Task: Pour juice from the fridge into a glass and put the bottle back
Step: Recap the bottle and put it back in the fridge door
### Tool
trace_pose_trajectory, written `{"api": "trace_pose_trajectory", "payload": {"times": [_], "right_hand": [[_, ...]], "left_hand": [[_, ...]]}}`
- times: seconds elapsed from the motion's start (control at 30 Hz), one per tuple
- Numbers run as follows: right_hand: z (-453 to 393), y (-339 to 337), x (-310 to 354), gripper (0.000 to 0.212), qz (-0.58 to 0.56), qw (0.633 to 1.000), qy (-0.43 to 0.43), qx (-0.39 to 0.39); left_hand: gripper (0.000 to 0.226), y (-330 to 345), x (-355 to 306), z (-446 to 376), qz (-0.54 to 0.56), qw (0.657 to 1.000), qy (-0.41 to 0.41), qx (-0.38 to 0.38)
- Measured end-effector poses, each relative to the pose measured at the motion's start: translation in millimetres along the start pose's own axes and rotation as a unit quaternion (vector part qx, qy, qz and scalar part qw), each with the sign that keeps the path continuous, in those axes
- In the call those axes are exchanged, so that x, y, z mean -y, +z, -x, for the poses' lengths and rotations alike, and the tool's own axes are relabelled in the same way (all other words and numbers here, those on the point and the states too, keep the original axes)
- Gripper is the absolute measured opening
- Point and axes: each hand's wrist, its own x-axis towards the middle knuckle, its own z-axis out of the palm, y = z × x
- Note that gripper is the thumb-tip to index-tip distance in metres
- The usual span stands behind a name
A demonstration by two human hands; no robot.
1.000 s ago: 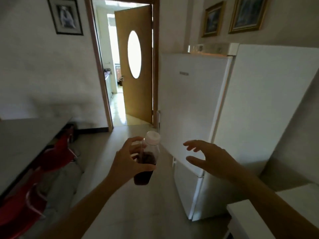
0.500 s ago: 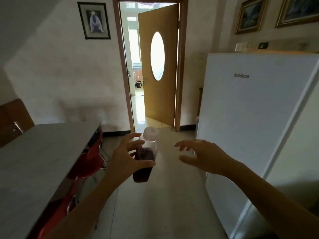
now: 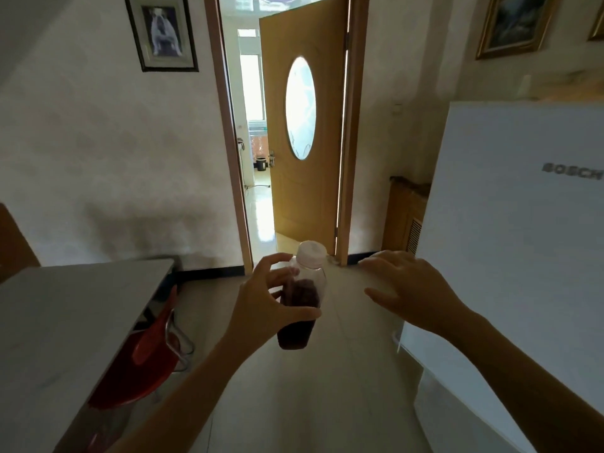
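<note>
Left hand (image 3: 261, 308) grips the capped, upright bottle (image 3: 302, 299); right hand (image 3: 411, 292) hovers spread and empty beside the fridge (image 3: 516, 223).

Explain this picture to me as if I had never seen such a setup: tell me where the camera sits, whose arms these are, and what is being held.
There is no machine here. A person wears a wide-angle camera on the head, so you look forward and down along their own two bare arms. The wide lens bends the walls and edges.

The left hand holds a small clear bottle upright, in a grip around its middle. The bottle has a pale cap and dark juice in its lower part. The right hand is open and holds nothing; it hovers beside the bottle without touching it.

On the right stands a white fridge, its door shut. On the left is a grey table with a red chair tucked beside it. I see no glass on the part of the table that shows. Straight ahead, a wooden door with an oval window stands open.
</note>
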Motion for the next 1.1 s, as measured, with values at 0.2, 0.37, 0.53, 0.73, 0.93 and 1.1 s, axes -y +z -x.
{"api": "trace_pose_trajectory", "payload": {"times": [0.2,0.37,0.53,0.73,0.93,1.1], "right_hand": [[-91,26,-49,0.047,0.031,0.998,0.042,-0.037],[-156,44,-98,0.048,0.073,0.991,0.096,-0.05],[-208,61,-139,0.052,0.124,0.972,0.195,-0.035],[-248,63,-183,0.049,0.159,0.939,0.304,-0.005],[-277,70,-221,0.036,0.148,0.913,0.381,0.005],[-302,76,-254,0.047,0.203,0.895,0.397,0.023]], "left_hand": [[0.081,6,43,-114,0.002,1.0,0.02,0.022],[0.088,29,90,-219,0.003,0.996,0.041,0.077],[0.08,76,124,-327,0.036,0.981,0.102,0.162],[0.085,139,137,-437,0.096,0.948,0.134,0.273],[0.094,215,148,-507,0.138,0.91,0.135,0.367],[0.082,263,162,-550,0.139,0.89,0.151,0.407]]}}
